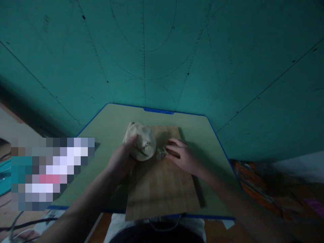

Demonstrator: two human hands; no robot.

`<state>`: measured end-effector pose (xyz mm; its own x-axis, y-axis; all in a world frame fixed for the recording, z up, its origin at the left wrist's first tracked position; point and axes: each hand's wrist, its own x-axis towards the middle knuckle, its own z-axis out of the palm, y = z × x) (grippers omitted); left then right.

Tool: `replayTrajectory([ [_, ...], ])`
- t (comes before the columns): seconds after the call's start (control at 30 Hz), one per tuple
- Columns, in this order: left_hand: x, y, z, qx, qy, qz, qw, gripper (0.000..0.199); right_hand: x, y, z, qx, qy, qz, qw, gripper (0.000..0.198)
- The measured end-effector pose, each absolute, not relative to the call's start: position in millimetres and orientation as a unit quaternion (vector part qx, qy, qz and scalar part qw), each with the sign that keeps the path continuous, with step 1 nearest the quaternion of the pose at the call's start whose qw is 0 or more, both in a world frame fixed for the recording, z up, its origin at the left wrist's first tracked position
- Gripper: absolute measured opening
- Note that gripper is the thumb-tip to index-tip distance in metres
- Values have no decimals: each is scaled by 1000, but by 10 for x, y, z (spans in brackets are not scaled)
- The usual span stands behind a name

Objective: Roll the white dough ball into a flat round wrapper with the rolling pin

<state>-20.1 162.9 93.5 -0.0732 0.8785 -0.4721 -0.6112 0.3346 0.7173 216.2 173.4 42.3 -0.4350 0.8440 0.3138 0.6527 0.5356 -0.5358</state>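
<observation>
My left hand [127,152] grips a pale round bowl [141,130] by its near left side, thumb over the rim. The bowl is tilted, and a few small whitish pieces lie inside it near the lower edge. To its right, a small heap of pale chopped bits [161,154] rests on the wooden cutting board [162,189]. My right hand [183,156] curves beside this heap, fingers apart and the tips at its right edge. The bits are too blurred to name. Part of the bowl's left side is covered by my left hand.
The board lies on a small pale table [215,199] with a blue edge, against a green wall [159,67]. At the left a blurred-out patch [53,173] hides part of the view. Cables [30,222] lie at the lower left.
</observation>
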Motion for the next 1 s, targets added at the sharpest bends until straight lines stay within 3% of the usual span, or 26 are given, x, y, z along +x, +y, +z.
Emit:
replayTrajectory([
  [0.27, -73, 1616, 897, 200, 440, 584, 652, 54, 2009, 1766, 433, -435, -834, 125, 316, 13],
  [0.53, -74, 1590, 929, 200, 447, 570, 659, 38, 1885, 1725, 508, -448, -848, 52, 277, 13],
  [0.87, -137, 1547, 930, 197, 446, 550, 678, 41, 1972, 1864, 477, -492, -752, 201, 390, 15],
  [1.0, -307, 1572, 1201, 177, 423, 589, 665, 39, 1998, 1850, 572, -482, -792, 186, 326, 17],
])
